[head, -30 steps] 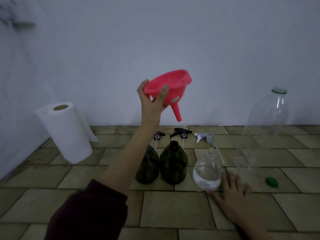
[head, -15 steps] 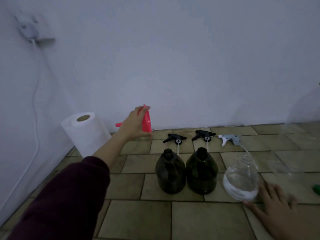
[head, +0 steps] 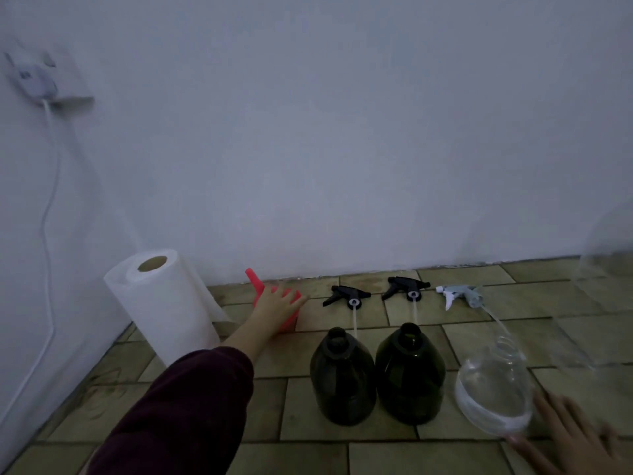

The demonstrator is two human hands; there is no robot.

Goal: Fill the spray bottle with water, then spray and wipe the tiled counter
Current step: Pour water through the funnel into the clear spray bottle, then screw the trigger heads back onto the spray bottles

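Observation:
A clear spray bottle (head: pixel 493 389) without its head stands on the tiled counter (head: pixel 308 457), holding some water in its base. My right hand (head: pixel 565 437) lies flat on the tiles beside it, fingertips at its foot. My left hand (head: pixel 274 306) reaches to the back and holds a red funnel (head: pixel 254 279), which sits on the counter with its spout pointing up, between the paper towel roll (head: pixel 164 303) and the spray heads. A grey-white spray head (head: pixel 460 294) with its tube lies behind the clear bottle.
Two dark bottles (head: pixel 342 375) (head: pixel 409 371) stand open side by side, with two black spray heads (head: pixel 346 296) (head: pixel 406 289) lying behind them. A large clear bottle (head: pixel 609 248) shows blurred at the right edge. A plug and cable (head: pixel 34 80) hang on the left wall.
My left hand carried the funnel from high above the bottles down and left to the counter beside the paper roll. The view shifted left. My right hand stayed on the tiles.

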